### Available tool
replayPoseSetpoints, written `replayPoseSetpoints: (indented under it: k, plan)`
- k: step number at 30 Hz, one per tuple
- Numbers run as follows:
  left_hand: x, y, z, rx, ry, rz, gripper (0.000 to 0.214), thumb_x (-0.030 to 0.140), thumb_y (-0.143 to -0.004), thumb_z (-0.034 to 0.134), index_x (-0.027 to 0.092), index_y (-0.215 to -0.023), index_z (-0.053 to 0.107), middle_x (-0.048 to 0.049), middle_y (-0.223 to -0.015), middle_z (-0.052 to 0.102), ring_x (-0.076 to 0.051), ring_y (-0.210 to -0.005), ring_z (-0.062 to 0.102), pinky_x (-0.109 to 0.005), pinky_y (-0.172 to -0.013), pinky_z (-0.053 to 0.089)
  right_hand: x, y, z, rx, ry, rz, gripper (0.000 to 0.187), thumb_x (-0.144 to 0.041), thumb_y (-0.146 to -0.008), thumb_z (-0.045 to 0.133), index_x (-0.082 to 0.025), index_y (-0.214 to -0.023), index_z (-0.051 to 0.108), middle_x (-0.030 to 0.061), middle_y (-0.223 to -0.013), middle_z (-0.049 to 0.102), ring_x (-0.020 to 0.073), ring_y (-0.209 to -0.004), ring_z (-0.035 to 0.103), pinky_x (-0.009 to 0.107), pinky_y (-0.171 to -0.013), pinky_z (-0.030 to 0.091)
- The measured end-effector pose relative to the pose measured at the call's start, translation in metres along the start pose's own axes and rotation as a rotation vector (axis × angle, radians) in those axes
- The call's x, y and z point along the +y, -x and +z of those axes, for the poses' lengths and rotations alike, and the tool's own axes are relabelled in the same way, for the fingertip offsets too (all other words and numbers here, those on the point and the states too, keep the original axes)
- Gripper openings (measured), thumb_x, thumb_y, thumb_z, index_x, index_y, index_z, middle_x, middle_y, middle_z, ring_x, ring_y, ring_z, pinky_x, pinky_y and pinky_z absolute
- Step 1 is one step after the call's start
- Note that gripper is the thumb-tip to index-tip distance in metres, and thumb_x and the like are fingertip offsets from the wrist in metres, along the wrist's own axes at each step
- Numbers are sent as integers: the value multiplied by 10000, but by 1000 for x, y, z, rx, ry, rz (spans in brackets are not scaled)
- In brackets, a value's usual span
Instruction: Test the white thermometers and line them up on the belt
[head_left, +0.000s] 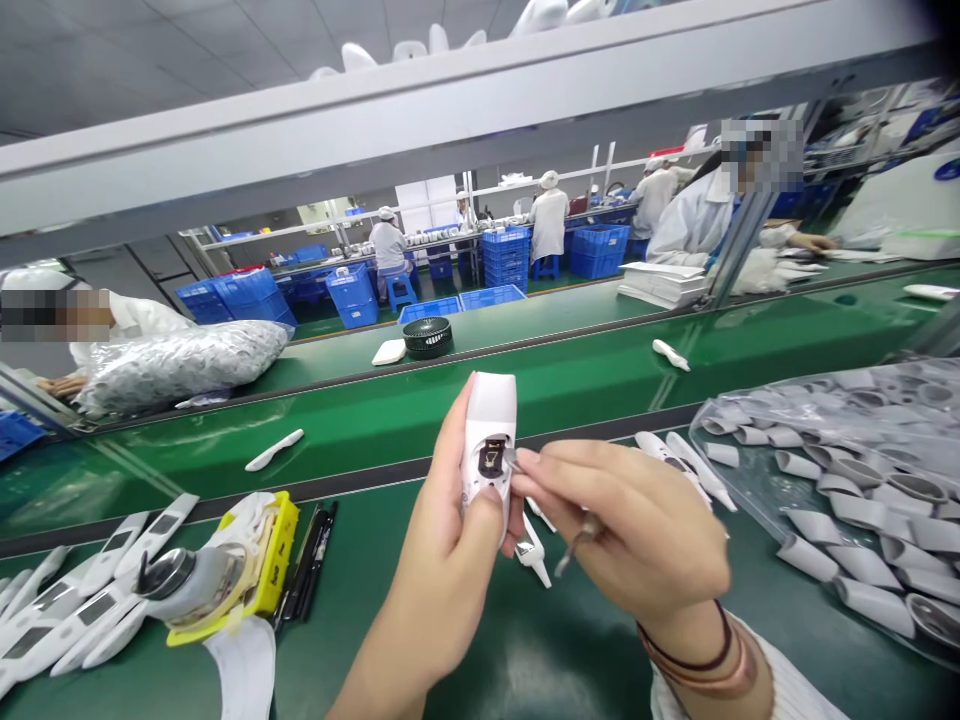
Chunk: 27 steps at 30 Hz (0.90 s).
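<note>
Left hand (442, 540) grasps the white handheld device (491, 400) above the green worktop (322, 640), bare room left of the forearm (382, 670), while the right hand (637, 530) pinches a metal tool (591, 525) partly hidden by fingers.

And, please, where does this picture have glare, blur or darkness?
Head view: pale glare streaks the glossy green conveyor belt; the clear plastic bag at far left glints. Head view, too: mosaic blur covers two co-workers' faces, the upper right corner is dark, and the white handheld device with a dark opening looks fairly sharp.
</note>
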<state>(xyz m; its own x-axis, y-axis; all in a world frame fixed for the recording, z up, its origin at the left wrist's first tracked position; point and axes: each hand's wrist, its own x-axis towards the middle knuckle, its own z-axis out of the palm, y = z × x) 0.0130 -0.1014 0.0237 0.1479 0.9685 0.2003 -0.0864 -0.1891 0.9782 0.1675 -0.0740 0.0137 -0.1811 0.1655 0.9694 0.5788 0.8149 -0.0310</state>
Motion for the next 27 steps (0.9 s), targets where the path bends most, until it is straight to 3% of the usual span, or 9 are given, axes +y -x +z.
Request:
replayPoseSetpoints:
  k: [4, 6, 9, 12, 16, 19, 22, 24, 27]
  plan:
    - [-4, 5, 5, 112, -202, 195, 605, 237, -1012, 523, 482, -1544, 371, 58, -1581, 456, -199, -1212, 621, -261, -975, 522, -8, 4, 6, -52, 91, -86, 108, -139, -1000, 565, -147, -1033, 668, 83, -860, 778, 158, -739, 722, 267, -588, 512]
    - [-6, 6, 6, 75, -209, 196, 628, 230, -1009, 528, 471, -1560, 349, 40, -1605, 432, -197, -1086, 681, -273, -914, 553, -12, 3, 10, -29, -26, 40, 81, -129, -979, 585, -185, -985, 642, 52, -834, 752, 146, -698, 695, 251, -565, 506]
    - [-6, 5, 10, 58, -181, 139, 707, 129, -956, 545, 461, -1555, 369, 17, -1544, 513, -143, -805, 700, -238, -698, 565, -13, -3, 12, -26, -396, 466, 146, -214, -921, 692, -232, -883, 552, -27, -737, 643, 105, -588, 623, 193, -470, 458]
    - [-8, 4, 17, 68, -242, 159, 777, 46, -907, 513, 438, -1561, 357, 21, -1518, 552, -195, -1019, 716, -263, -837, 566, -6, -11, 10, -197, -776, 836, 337, -424, -831, 796, -228, -892, 530, -53, -704, 556, 88, -522, 539, 193, -448, 452]
    - [-13, 2, 26, 52, -318, 135, 780, 24, -894, 446, 356, -1584, 299, -8, -1475, 602, -212, -1261, 629, -311, -1025, 494, 4, -13, 9, -288, -900, 917, 397, -472, -774, 838, -191, -889, 582, -33, -725, 532, 97, -604, 501, 203, -519, 456]
    - [-18, -2, 29, -12, -287, 111, 757, 43, -911, 427, 350, -1587, 282, -21, -1489, 581, -213, -1276, 606, -330, -1043, 470, 2, -6, 10, -232, -806, 884, 351, -450, -808, 802, -193, -922, 592, -29, -741, 542, 104, -616, 518, 205, -539, 462]
    - [-21, -7, 28, -138, -146, 44, 726, 89, -942, 419, 352, -1600, 261, -43, -1313, 654, -195, -1098, 649, -310, -936, 505, 11, 12, -5, -333, -560, 822, 311, -385, -873, 696, -203, -1099, 586, -5, -799, 611, 133, -625, 607, 230, -567, 500]
    - [-21, -10, 27, -185, -1, -48, 730, 110, -937, 424, 344, -1606, 250, -31, -1059, 666, -154, -819, 620, -261, -738, 507, 33, 35, -30, -461, -178, 762, 329, -275, -881, 622, -210, -1201, 579, 15, -824, 649, 162, -622, 653, 251, -553, 494]
    - [-16, -14, 22, -172, 180, -126, 761, 102, -895, 440, 322, -1599, 253, 8, -855, 575, -112, -635, 472, -219, -593, 427, 84, 84, -87, -498, 494, 615, 158, -168, -846, 595, -215, -982, 660, 24, -635, 643, 195, -440, 590, 237, -394, 284]
